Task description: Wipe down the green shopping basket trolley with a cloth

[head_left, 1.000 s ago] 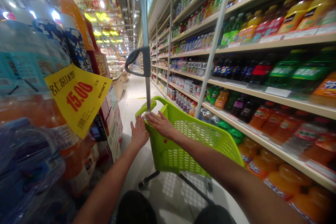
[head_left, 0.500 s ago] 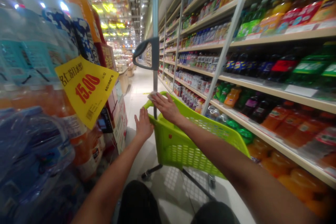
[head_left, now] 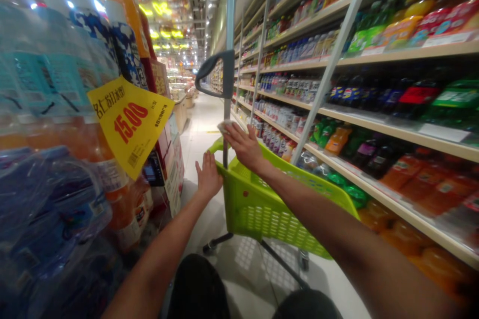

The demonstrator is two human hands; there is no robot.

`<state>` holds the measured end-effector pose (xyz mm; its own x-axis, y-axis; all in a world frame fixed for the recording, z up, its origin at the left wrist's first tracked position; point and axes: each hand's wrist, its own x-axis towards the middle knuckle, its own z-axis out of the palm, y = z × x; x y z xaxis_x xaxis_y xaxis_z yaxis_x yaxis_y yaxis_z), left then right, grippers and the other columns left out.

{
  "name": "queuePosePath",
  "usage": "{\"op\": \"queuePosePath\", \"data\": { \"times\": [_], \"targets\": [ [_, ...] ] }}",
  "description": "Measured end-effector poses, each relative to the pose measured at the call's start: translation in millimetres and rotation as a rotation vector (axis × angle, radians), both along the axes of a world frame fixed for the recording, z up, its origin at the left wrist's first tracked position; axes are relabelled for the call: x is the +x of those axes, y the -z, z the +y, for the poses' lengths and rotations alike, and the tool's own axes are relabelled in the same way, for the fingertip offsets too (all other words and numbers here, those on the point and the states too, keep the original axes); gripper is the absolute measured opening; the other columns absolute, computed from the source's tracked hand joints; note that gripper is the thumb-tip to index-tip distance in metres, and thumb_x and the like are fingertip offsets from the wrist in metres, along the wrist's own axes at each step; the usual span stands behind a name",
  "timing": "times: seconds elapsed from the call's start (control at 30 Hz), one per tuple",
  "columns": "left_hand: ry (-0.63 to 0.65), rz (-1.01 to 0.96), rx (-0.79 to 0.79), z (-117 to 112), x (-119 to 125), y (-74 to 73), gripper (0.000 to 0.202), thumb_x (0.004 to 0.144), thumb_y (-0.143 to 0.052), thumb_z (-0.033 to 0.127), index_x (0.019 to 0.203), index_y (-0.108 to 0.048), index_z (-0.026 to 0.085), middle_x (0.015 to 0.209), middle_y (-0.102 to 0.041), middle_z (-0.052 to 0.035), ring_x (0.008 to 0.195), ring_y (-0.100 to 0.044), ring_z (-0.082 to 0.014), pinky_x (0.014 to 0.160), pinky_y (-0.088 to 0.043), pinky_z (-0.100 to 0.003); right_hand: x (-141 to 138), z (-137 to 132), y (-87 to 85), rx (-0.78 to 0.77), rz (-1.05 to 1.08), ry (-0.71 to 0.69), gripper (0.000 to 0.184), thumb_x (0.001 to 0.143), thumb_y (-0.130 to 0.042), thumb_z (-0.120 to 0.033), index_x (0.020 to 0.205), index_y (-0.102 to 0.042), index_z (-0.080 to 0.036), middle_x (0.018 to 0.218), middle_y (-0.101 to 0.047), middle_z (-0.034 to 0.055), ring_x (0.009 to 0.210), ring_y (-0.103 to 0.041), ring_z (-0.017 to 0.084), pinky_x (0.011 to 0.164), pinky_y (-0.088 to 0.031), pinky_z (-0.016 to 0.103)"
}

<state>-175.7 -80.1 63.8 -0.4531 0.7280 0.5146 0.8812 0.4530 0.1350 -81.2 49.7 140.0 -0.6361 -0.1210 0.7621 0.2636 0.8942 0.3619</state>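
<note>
Trolley [head_left: 245,212] of lime-green plastic stands right ahead of the person, its basket stretching forward and away to the right, its upright pole [head_left: 226,114] rising from the near left corner. A small whitish cloth [head_left: 225,126] sits against or just beside that pole, beyond the fingertips of the right hand [head_left: 245,147] and below the dark grey loop handle [head_left: 229,72]. The right hand is the nearer one to cloth, pole and handle; the left hand [head_left: 208,175] lies lower, over the rim at the near left corner.

The right grip is narrow: nearly straight fingers hold the cloth at their tips, the thumb hidden beneath. The left fingers stretch over the rim, but with that thumb hidden too, I cannot tell whether they close around it.

The cloth looks thin, soft and crumpled. The trolley's sides are pierced with rows of slots, its front face bears a small red spot, and dark legs end in a caster [head_left: 209,247] on the pale floor [head_left: 202,114]. A yellow price sign [head_left: 130,127] hangs on the left before shrink-wrapped bottles [head_left: 56,199]; shelves [head_left: 392,132] of drinks line the right.
</note>
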Motion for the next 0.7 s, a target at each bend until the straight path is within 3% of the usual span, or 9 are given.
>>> {"op": "queuePosePath", "data": {
  "times": [0.1,0.17,0.37,0.47,0.53,0.7],
  "targets": [
    [0.004,-0.001,-0.003,0,2,0.6,0.073,0.073,-0.046,0.019,0.139,-0.019,0.002,0.149,-0.015,-0.0185,0.138,-0.012,-0.0253,0.109,-0.013,-0.054,-6,0,-13.2,-0.002,0.012,0.0,0.045,0.087,-0.035,-0.007,0.129,-0.045,-0.017,0.14,-0.04,0.0088,0.134,-0.026,0.021,0.111,-0.01,0.05],
    [0.01,-0.002,-0.006,-1,2,3.2,0.074,0.073,-0.046,0.019,0.139,-0.019,0.003,0.149,-0.015,-0.0184,0.138,-0.012,-0.0253,0.109,-0.013,-0.054,-7,-2,-5.0,0.009,-0.041,-0.005,0.044,0.087,-0.035,-0.007,0.128,-0.047,-0.017,0.139,-0.042,0.0091,0.133,-0.028,0.022,0.111,-0.012,0.05],
    [0.01,-0.011,-0.024,-7,-1,9.4,0.075,0.073,-0.048,0.022,0.14,-0.018,0.004,0.149,-0.017,-0.0183,0.138,-0.013,-0.0258,0.109,-0.012,-0.053,3,-9,61.5,0.011,-0.242,-0.037,0.04,0.086,-0.041,-0.01,0.123,-0.053,-0.017,0.135,-0.047,0.0089,0.129,-0.037,0.024,0.11,-0.014,0.05],
    [0.001,-0.008,-0.031,-9,-2,8.0,0.074,0.074,-0.049,0.022,0.14,-0.02,0.004,0.149,-0.017,-0.0181,0.138,-0.013,-0.0258,0.109,-0.013,-0.052,9,-10,80.0,0.009,-0.332,-0.055,0.04,0.084,-0.044,-0.01,0.123,-0.053,-0.018,0.134,-0.048,0.0088,0.127,-0.039,0.023,0.111,-0.016,0.048],
    [-0.002,-0.01,-0.027,-9,-3,6.3,0.074,0.074,-0.049,0.021,0.14,-0.02,0.005,0.149,-0.018,-0.0176,0.138,-0.013,-0.0258,0.109,-0.014,-0.051,11,-10,77.7,0.008,-0.355,-0.062,0.042,0.084,-0.045,-0.01,0.124,-0.052,-0.018,0.135,-0.048,0.0088,0.128,-0.039,0.023,0.111,-0.016,0.047],
    [0.003,-0.026,0.009,-7,-5,4.0,0.078,0.074,-0.05,0.021,0.141,-0.016,0.005,0.149,-0.017,-0.0185,0.138,-0.013,-0.0263,0.109,-0.013,-0.053,6,-8,44.6,-0.047,-0.153,0.001,0.047,0.085,-0.038,-0.008,0.13,-0.045,-0.018,0.14,-0.041,0.0082,0.133,-0.029,0.022,0.111,-0.012,0.048]
  ]
}}
